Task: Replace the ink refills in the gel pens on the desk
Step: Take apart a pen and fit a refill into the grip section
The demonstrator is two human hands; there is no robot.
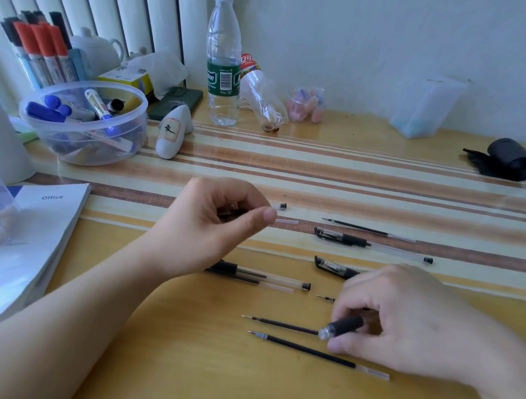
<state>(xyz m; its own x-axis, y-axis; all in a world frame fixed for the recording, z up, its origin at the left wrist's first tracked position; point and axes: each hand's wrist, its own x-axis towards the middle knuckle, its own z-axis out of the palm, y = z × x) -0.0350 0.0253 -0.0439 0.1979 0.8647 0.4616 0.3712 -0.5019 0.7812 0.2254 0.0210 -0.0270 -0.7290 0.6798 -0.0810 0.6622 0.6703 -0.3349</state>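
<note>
My left hand (217, 223) holds a clear pen barrel (281, 214) above the striped part of the desk, its end sticking out to the right past my thumb. My right hand (407, 320) grips a black rubber pen grip section (343, 327) with a refill (280, 324) poking out leftward. A loose refill (317, 354) lies just in front of it. A capped gel pen (371, 244) and a refill (366, 229) lie farther back. Another capped pen (333, 267) is half hidden by my right hand. An uncapped pen (260, 273) lies below my left wrist.
A clear bowl of markers (85, 125) and a marker holder (38, 46) stand at the back left. A water bottle (225, 57) stands behind. A white booklet (6, 263) lies at the left, a black roll (506, 159) and a clear box (422, 107) at the back right.
</note>
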